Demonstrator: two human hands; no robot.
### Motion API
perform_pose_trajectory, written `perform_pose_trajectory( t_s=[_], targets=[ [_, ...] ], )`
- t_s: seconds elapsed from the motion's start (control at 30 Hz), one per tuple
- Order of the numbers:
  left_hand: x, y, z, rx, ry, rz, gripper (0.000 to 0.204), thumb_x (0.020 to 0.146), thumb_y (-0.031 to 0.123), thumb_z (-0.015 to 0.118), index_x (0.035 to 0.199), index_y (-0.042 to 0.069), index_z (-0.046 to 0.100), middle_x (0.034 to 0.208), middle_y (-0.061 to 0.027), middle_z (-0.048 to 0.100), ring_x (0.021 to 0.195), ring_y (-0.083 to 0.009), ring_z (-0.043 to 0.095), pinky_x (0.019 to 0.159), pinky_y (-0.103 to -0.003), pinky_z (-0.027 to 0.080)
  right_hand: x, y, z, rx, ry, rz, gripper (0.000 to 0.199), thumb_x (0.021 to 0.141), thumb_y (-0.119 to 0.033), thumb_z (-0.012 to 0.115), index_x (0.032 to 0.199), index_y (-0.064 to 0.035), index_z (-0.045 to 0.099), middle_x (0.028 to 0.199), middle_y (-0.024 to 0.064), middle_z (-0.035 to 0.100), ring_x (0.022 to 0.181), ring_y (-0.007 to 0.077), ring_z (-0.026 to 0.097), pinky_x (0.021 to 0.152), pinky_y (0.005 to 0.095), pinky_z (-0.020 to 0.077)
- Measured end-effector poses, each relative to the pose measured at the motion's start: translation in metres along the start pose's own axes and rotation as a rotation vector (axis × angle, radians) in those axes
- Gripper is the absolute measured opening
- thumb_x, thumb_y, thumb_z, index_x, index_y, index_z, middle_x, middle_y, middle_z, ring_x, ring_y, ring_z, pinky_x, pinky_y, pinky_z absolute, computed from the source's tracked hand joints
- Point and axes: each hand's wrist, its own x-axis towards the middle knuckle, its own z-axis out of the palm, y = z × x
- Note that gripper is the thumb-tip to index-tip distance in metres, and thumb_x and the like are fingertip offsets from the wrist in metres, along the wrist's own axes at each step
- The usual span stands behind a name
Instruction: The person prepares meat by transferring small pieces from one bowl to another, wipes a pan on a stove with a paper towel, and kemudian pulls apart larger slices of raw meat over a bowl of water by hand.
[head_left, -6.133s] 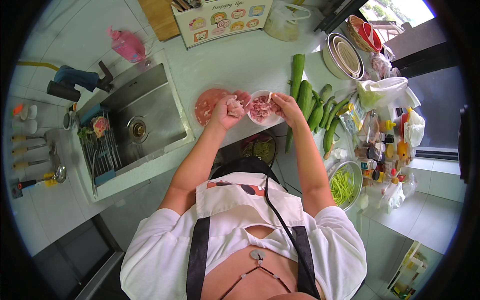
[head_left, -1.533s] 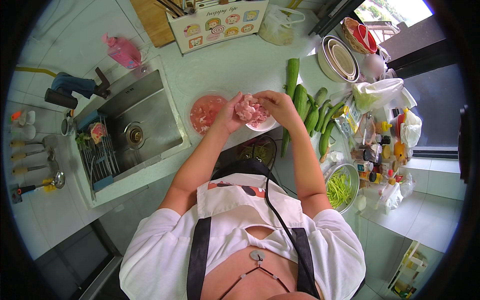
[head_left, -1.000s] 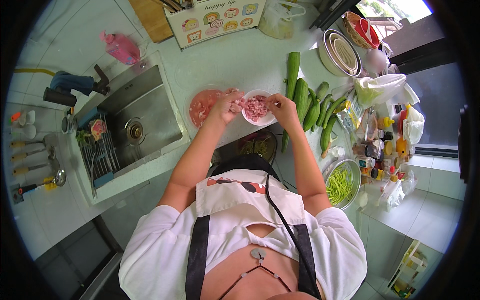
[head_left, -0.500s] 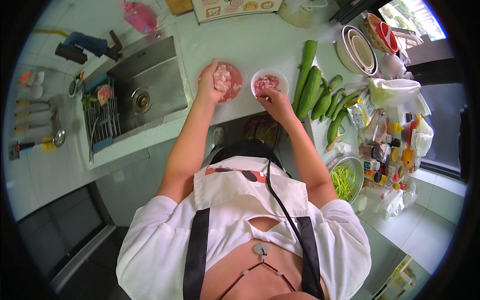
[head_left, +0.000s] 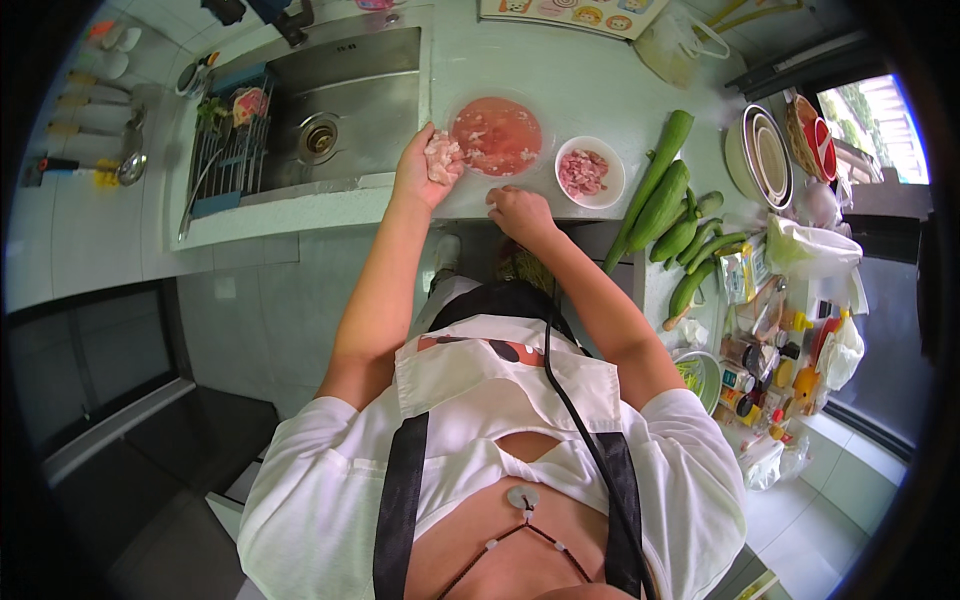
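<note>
Beside the right hand (head_left: pixel 518 212), loosely curled and empty: small white bowl (head_left: pixel 589 172), partly filled with meat. Left hand (head_left: pixel 425 170) clutches meat pieces (head_left: pixel 443 158); pink bowl (head_left: pixel 496 136) alongside holds remainder.

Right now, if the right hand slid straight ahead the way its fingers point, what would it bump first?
Probably the pink plate of meat juice. The right hand rests at the counter edge, fingers aimed up-left at it; the small white bowl sits off to the side.

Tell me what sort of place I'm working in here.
Most likely a home kitchen: a stainless steel sink set in the pale countertop, long green cucumbers beside a small white bowl of chopped pink meat, and the left hand holding raw meat.
</note>
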Motion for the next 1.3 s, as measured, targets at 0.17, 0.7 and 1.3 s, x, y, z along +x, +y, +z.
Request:
perform_pose_trajectory(
  t_s=[0.17, 0.7, 1.3],
  targets=[
    [-0.006, 0.003, -0.01, -0.043, 0.013, 0.021, 0.024, 0.083, 0.025, 0.048, 0.077, 0.001, 0.047, 0.068, -0.0091, 0.049, 0.055, -0.0178, 0.045, 0.04, -0.024, 0.033, 0.014, 0.0, 0.017, -0.299, -0.033, -0.039, 0.01, 0.071, -0.013, 0.05, 0.077, -0.008, 0.057, 0.075, 0.011, 0.06, 0.069, 0.0279, 0.06, 0.058, 0.0364, 0.0474],
    [0.018, 0.007, 0.006, -0.085, -0.111, -0.201, 0.02, 0.082, 0.023, 0.053, 0.088, 0.004, 0.051, 0.084, -0.013, 0.057, 0.076, -0.0265, 0.057, 0.065, -0.037, 0.05, 0.005, -0.04, -0.102, 0.179, 0.318, 0.21, 0.012, 0.068, -0.016, 0.059, 0.071, -0.0037, 0.057, 0.059, 0.0104, 0.056, 0.055, 0.0237, 0.057, 0.053, 0.0329, 0.0439],
    [0.065, 0.013, 0.039, -0.04, 0.025, -0.424, 0.018, 0.077, 0.023, 0.061, 0.067, 0.011, 0.051, 0.063, -0.0056, 0.056, 0.06, -0.0185, 0.056, 0.057, -0.037, 0.047, 0.051, -0.053, -0.113, 0.186, 0.543, 0.175, 0.009, 0.073, -0.018, 0.059, 0.079, -0.0125, 0.061, 0.079, 0.0064, 0.057, 0.063, 0.0258, 0.057, 0.054, 0.0346, 0.0454]
  ],
)
